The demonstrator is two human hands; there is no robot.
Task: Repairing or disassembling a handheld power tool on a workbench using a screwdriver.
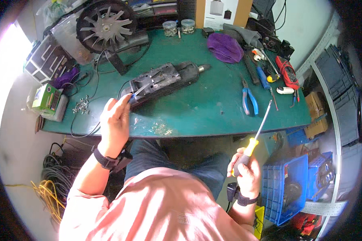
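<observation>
A black elongated housing (169, 82) with a short metal shaft at its right end lies diagonally on the green bench. My left hand (114, 116) is at its near left end, fingers closed on a slim metal tool (142, 88) with a blue part, lying across the housing. My right hand (245, 168) grips a yellow-and-grey screwdriver (251, 148) below the bench's front edge, tip pointing up. Blue-handled pliers (251, 102) lie just beyond it. A pile of loose screws (82, 104) is left of the housing.
A black fan (104, 28) with cables, drawer units (48, 64), a purple cloth (224, 48) and assorted hand tools (263, 78) surround the work on the green bench (197, 124). Blue crates (283, 188) stand at lower right, coiled cables (56, 176) at lower left.
</observation>
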